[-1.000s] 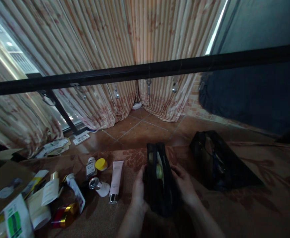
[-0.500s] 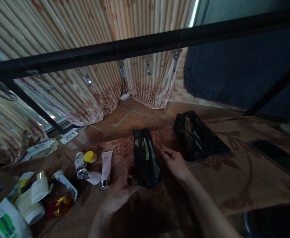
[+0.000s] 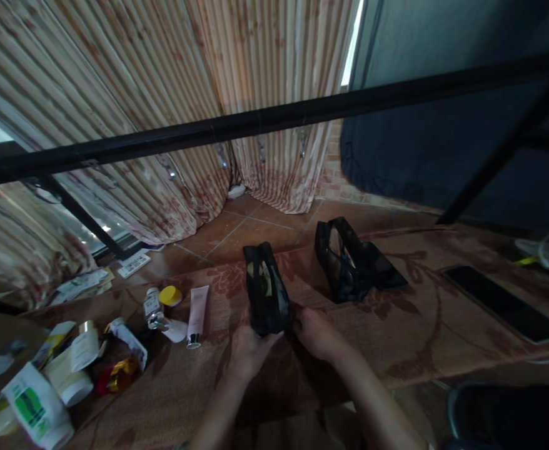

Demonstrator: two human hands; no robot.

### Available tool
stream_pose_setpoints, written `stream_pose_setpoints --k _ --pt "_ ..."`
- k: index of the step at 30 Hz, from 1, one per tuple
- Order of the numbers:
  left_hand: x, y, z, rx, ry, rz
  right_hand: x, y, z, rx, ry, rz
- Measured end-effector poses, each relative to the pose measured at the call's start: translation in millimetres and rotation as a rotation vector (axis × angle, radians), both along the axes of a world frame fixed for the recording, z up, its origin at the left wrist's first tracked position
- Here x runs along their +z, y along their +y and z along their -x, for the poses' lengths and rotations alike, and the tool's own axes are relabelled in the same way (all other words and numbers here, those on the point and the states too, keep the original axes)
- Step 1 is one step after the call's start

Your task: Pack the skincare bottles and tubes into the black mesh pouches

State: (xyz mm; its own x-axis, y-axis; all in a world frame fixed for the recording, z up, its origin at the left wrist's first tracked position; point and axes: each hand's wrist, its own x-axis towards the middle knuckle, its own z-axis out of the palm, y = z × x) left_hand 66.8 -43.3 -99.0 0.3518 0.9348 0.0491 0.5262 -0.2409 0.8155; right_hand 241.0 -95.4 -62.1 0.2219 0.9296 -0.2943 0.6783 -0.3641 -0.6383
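A black mesh pouch (image 3: 265,289) stands upright on the brown patterned cloth, with pale items showing through its side. My left hand (image 3: 250,352) touches its near end from the left and my right hand (image 3: 316,332) touches it from the right; both sets of fingers rest on the pouch's near corner. Whether they grip it is hard to tell in the dim light. A second black mesh pouch (image 3: 349,262) lies a little farther right, apart from both hands.
Cosmetics lie left of the pouch: a pink tube (image 3: 196,314), a yellow-capped jar (image 3: 170,295), a small bottle (image 3: 151,305), a red-gold item (image 3: 119,375), white boxes (image 3: 35,409). A dark phone (image 3: 504,303) lies at right. A black bar (image 3: 274,119) crosses overhead.
The view has swung right. My hands let go of the pouch's sides, the left dropped back, and both now meet at the pouch's near end.
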Motion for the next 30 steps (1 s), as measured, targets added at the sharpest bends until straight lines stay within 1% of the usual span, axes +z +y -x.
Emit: stream_pose_setpoints --k 4,7,9,10,13,16,20,22,26,28,30 --pt "-1.6 19.1 -13.0 0.009 -0.004 0.010 6.4 -3.1 -2.6 0.106 -0.004 0.056" --pt "-3.0 31.2 -17.2 -0.034 0.000 -0.010 6.5 -7.0 -3.4 0.199 0.018 0.117" --pt "-3.2 34.9 -17.6 -0.053 -0.015 -0.016 6.1 -8.4 -5.7 0.223 0.014 0.132" --pt "-2.6 35.3 -17.6 -0.049 -0.027 -0.018 6.1 -8.4 -7.7 0.210 -0.009 0.125" --pt "1.4 32.7 -18.1 -0.015 -0.043 -0.019 6.2 -5.8 -14.6 0.085 -0.144 0.070" --pt "6.8 28.3 -19.8 -0.018 0.006 -0.012 4.5 -1.8 -17.1 -0.022 -0.238 0.022" --pt "11.1 21.9 -20.0 -0.015 0.134 -0.017 0.7 3.7 -11.4 -0.001 -0.115 -0.141" --pt "12.4 18.8 -17.7 -0.011 0.156 -0.010 0.3 7.1 -8.5 -0.003 -0.067 -0.209" --pt "14.0 17.4 -10.0 -0.005 0.062 -0.049 2.5 14.8 -6.4 -0.033 -0.009 -0.308" --pt "13.6 19.8 -7.3 0.017 0.004 -0.093 2.8 18.5 -5.9 -0.020 0.036 -0.377" --pt "12.1 22.8 -6.5 0.025 -0.052 -0.121 1.8 21.6 -5.2 -0.002 0.059 -0.415"
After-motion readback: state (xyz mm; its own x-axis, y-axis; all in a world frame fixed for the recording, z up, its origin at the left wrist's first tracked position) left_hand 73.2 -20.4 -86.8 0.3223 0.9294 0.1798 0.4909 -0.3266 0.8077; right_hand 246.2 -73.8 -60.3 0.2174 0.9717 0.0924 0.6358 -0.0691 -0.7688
